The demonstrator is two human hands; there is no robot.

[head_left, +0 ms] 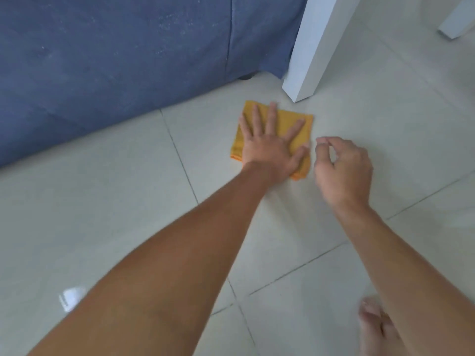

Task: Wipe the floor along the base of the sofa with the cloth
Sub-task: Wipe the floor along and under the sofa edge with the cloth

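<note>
A folded orange-yellow cloth [302, 124] lies flat on the pale tiled floor [115, 201], a short way in front of the blue sofa [115, 60]. My left hand [270, 147] presses flat on the cloth with its fingers spread. Just right of the cloth, my right hand [344, 170] hovers with its fingers loosely curled and nothing in them. The sofa's fabric skirt reaches almost to the floor, and a dark foot shows under it.
A white furniture leg [308, 60] stands on the floor just beyond the cloth, to its right. Another white leg [457, 24] is at the top right corner. My bare foot [375, 327] shows at the bottom right. Dark grout lines cross the tiles.
</note>
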